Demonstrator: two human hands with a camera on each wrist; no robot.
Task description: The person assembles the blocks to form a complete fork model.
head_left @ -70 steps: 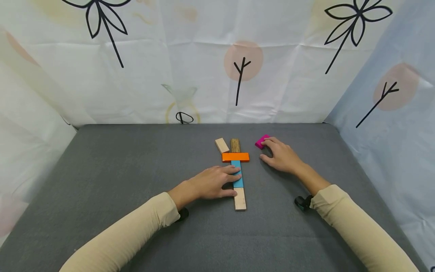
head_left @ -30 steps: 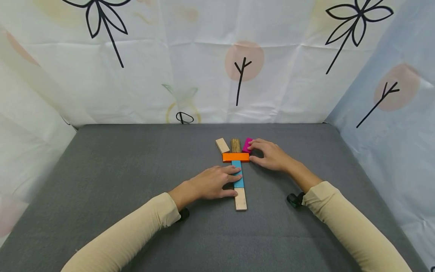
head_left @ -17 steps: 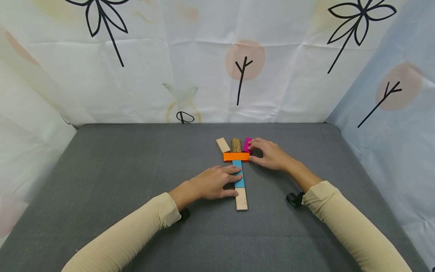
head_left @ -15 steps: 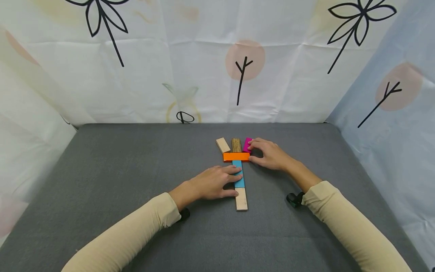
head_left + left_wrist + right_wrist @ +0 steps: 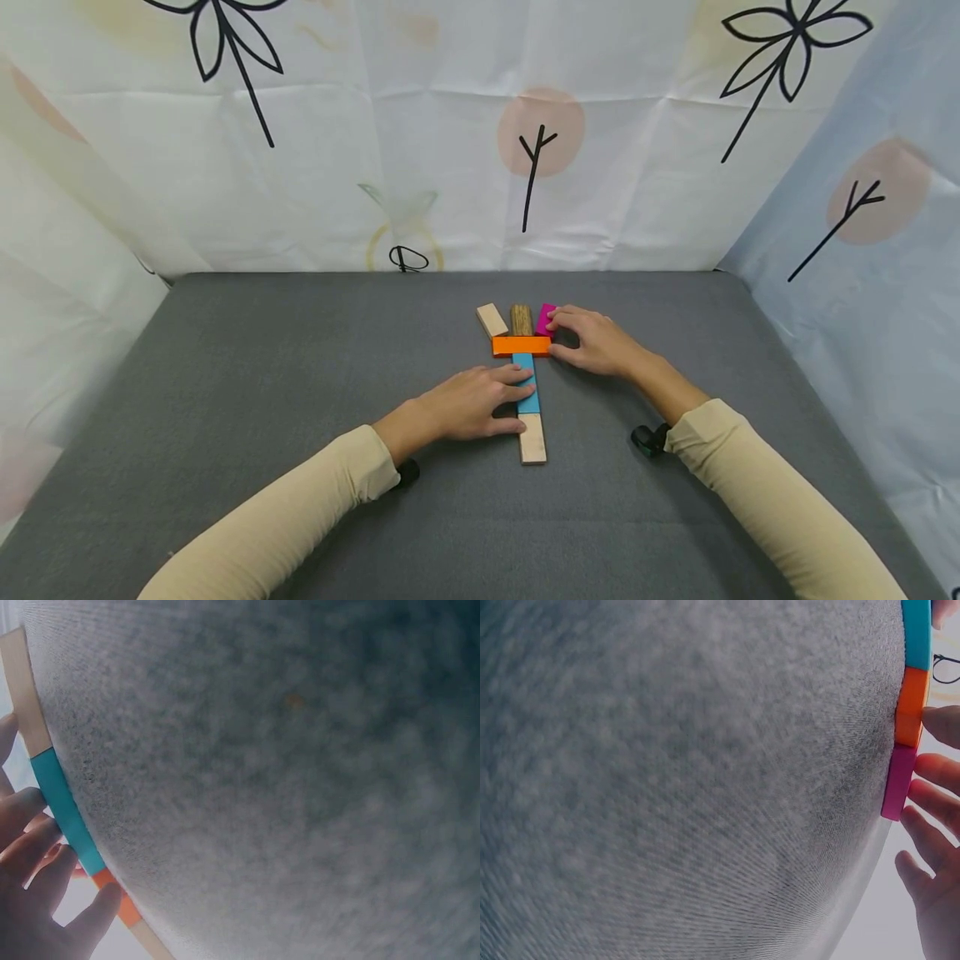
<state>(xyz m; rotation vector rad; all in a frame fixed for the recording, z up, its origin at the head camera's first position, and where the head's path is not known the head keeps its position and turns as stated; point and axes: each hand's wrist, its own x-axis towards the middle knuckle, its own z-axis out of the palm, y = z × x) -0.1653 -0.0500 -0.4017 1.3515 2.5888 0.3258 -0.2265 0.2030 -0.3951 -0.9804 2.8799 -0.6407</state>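
My left hand (image 5: pixel 468 404) rests on the row of wooden blocks, its fingertips on the blue block (image 5: pixel 530 405) and its thumb at the pale wooden block (image 5: pixel 533 446) nearest me. Crosswise at the far end of the blue block lies an orange block (image 5: pixel 521 346). My right hand (image 5: pixel 600 342) touches the magenta block (image 5: pixel 544 319) with its fingertips, while the thumb reaches the orange block's right end. In the right wrist view the magenta block (image 5: pixel 899 784) meets the orange block (image 5: pixel 910 709). Its fingers look extended, not wrapped round anything.
Beyond the orange block stand a brown, bark-textured block (image 5: pixel 521 320) in the middle and a tilted pale block (image 5: pixel 492 320) on the left. All lie on a grey cloth-covered table (image 5: pixel 300 350), bordered by a white printed curtain (image 5: pixel 450 150).
The right hand has moved left, bringing the magenta block from apart on the right to the orange block's far right edge. Over the last half second both hands stay still.
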